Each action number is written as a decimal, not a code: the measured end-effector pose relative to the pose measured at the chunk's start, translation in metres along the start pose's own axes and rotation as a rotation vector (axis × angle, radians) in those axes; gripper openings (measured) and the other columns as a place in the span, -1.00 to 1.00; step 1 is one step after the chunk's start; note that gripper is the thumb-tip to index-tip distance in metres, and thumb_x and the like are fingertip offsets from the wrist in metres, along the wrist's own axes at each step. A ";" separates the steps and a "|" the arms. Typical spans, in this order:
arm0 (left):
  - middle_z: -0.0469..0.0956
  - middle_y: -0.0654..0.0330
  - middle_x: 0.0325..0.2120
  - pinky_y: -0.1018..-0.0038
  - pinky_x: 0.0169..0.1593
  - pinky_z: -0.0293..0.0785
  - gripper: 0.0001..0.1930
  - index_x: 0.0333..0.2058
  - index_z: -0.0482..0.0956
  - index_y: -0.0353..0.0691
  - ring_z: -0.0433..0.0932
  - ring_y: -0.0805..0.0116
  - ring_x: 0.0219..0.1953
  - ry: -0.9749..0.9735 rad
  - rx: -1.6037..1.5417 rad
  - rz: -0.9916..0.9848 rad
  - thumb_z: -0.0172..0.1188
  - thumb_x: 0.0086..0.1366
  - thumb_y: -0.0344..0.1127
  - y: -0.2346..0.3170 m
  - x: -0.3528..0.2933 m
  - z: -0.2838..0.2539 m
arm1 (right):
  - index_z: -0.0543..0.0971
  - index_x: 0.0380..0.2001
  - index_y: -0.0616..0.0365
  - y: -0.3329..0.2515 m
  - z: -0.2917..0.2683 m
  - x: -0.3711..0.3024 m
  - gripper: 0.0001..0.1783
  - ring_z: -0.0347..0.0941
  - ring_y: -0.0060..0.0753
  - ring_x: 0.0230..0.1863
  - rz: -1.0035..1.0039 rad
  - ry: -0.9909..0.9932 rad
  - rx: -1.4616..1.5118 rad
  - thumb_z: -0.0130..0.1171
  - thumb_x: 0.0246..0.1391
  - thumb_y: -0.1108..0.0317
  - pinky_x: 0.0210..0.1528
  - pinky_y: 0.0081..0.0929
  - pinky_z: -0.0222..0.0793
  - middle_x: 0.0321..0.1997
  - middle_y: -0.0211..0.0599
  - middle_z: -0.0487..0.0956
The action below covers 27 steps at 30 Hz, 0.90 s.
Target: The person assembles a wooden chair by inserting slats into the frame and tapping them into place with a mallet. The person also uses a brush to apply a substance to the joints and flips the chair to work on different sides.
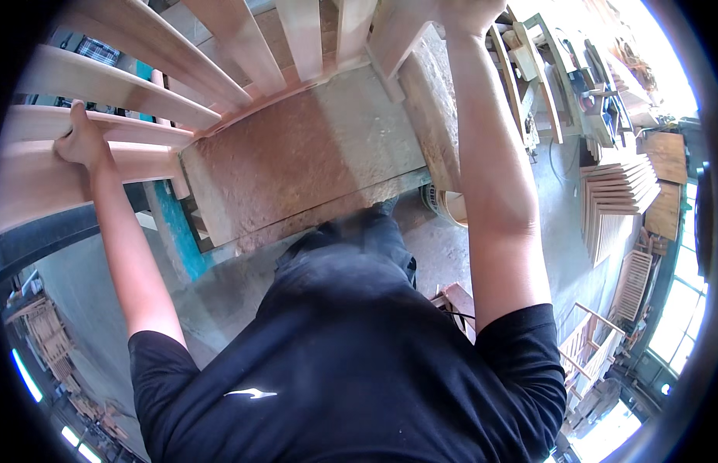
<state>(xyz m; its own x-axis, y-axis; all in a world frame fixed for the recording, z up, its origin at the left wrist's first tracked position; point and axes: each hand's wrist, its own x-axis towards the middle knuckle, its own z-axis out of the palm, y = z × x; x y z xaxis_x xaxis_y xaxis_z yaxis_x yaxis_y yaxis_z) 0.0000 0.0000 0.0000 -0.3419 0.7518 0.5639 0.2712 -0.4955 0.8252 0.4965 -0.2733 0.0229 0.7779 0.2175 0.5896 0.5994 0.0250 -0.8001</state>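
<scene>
A large slatted frame of pale, pinkish wood spreads over the upper left, its slats fanning out above a worn workbench top. My left hand is closed around a side board of this frame, thumb raised along the edge. At the top right of the frame, my right hand is closed against its outer board; the picture's rim cuts off part of the fingers. Beneath the right forearm, a rough wooden block lies along the bench's right side.
A bucket stands on the floor by the bench's right corner. Stacked wooden parts and a cluttered rack are to the right. A teal bench leg shows at left. More slatted wooden pieces stand at lower right.
</scene>
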 end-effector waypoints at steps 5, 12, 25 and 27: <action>0.66 -0.13 -0.31 0.31 -0.17 0.55 -0.50 -0.33 0.60 -0.74 0.63 0.19 -0.29 -0.021 0.033 0.023 0.43 0.06 -0.22 0.008 0.006 -0.013 | 0.68 -0.30 0.33 -0.003 0.000 -0.012 -0.62 0.62 -0.37 -0.40 0.064 0.000 0.000 0.37 0.08 0.15 -0.32 -0.34 0.50 -0.51 -0.16 0.68; 0.66 -0.10 -0.29 0.35 -0.20 0.56 -0.53 -0.29 0.61 -0.71 0.62 0.27 -0.30 -0.036 0.009 0.024 0.42 0.10 -0.25 0.012 0.003 -0.005 | 0.68 -0.18 0.30 -0.007 0.000 -0.010 -0.63 0.66 -0.33 -0.26 -0.048 0.022 0.037 0.37 0.09 0.19 -0.19 -0.34 0.52 -0.34 -0.05 0.71; 0.66 -0.12 -0.27 0.34 -0.19 0.55 -0.52 -0.28 0.62 -0.70 0.62 0.26 -0.30 -0.024 0.034 0.002 0.46 0.08 -0.26 0.001 0.011 -0.006 | 0.68 -0.17 0.34 -0.005 0.003 -0.011 -0.62 0.68 -0.29 -0.22 -0.062 0.042 0.028 0.37 0.11 0.21 -0.15 -0.35 0.53 -0.30 -0.06 0.72; 0.66 -0.12 -0.28 0.34 -0.20 0.55 -0.53 -0.28 0.62 -0.70 0.62 0.25 -0.32 -0.036 0.004 0.009 0.47 0.07 -0.26 -0.001 0.010 -0.006 | 0.68 -0.17 0.34 -0.004 0.003 -0.011 -0.63 0.68 -0.30 -0.22 -0.068 0.037 0.038 0.37 0.11 0.21 -0.15 -0.35 0.53 -0.30 -0.05 0.72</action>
<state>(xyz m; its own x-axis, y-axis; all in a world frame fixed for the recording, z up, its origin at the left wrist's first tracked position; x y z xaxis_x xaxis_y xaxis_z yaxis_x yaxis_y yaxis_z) -0.0087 0.0051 0.0053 -0.3072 0.7624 0.5696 0.2781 -0.5005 0.8199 0.4848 -0.2732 0.0196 0.7426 0.1779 0.6457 0.6440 0.0752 -0.7614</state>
